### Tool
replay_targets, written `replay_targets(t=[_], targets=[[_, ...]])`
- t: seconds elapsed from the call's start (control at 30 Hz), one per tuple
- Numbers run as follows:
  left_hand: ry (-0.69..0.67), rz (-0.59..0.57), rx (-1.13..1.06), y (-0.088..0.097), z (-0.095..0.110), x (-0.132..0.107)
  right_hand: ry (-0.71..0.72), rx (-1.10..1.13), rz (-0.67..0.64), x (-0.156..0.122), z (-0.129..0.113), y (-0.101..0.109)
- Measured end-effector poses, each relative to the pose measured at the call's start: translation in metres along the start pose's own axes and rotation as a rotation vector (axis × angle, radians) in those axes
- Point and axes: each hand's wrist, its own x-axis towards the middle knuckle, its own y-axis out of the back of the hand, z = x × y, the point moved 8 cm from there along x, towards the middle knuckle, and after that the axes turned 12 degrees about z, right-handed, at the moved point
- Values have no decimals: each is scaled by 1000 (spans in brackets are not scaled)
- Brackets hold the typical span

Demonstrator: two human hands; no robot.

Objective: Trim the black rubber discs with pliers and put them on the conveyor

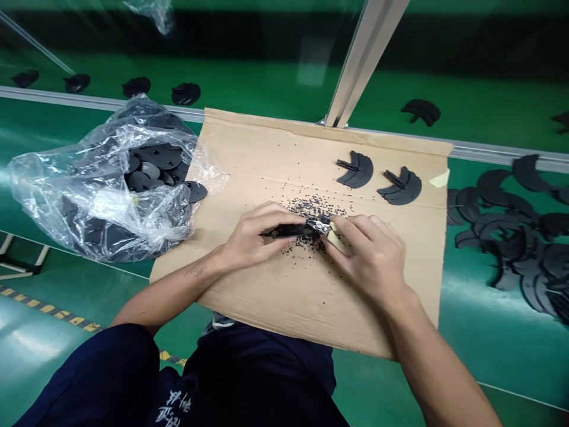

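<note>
My left hand (255, 234) is closed around the edges of a black plastic part (291, 230), held over the cardboard sheet (267, 290). In my right hand (371, 249) is a pair of cutting pliers (320, 226) with pale yellow handles, its metal jaws against the right end of the part. Small black plastic scraps (315, 206) lie scattered under and around both hands. Beyond my right hand, two curved black parts with ribbed stems, one (355, 170) and another (402, 185), rest on the cardboard.
A clear plastic bag (102, 178) full of black discs stands left of the cardboard. At the right, many curved black pieces (511, 225) are heaped on the green table (471, 332). A metal post (364, 59) and a glass-like panel border the back.
</note>
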Motion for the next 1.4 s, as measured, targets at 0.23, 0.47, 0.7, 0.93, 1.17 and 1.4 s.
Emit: replay_targets(t=[0.23, 0.47, 0.7, 0.93, 1.17, 1.4], targets=[[-11, 21, 93, 1, -1, 1, -36, 23, 18, 1, 3, -1], [208, 171, -192, 9, -6, -1, -438, 582, 0, -4, 6, -10], [-64, -24, 2, -10, 6, -9, -111, 600, 131, 3, -20, 13], [-133, -66, 29, -10, 2, -11, -195, 596, 94, 7, 0, 15], [-153, 0, -9, -3, 10, -8, 0, 248, -13, 0, 6, 1], [-190, 38, 17, -2, 14, -10, 27, 281, -50, -1, -2, 0]])
